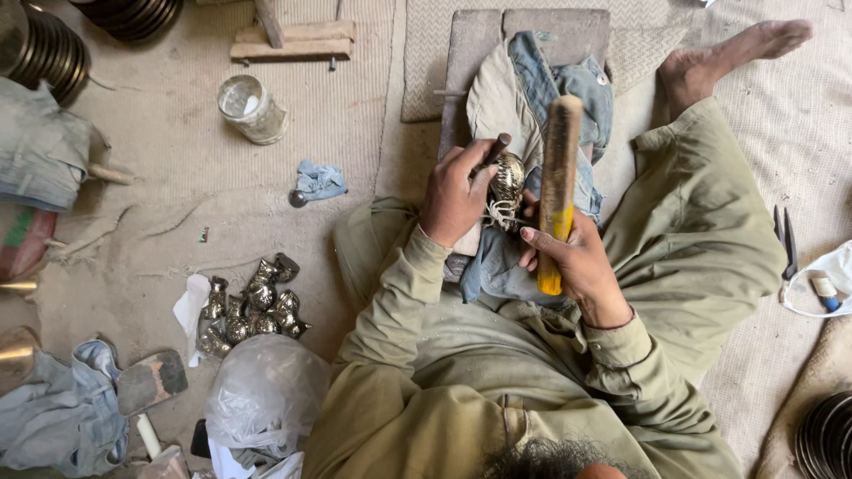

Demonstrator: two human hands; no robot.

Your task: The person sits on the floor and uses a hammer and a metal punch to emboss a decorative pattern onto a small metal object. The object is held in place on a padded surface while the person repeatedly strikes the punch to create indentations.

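Left hand closed around a small shiny metal piece, pinning it on the denim rag over the block. Right hand gripping a wooden mallet, head just at 3 o'clock of the piece. More metal pieces on the floor at 8 o'clock, jar at 10.

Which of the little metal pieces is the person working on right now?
The metal piece held in the left hand on the cloth-covered block; the others lie heaped on the floor, untouched.
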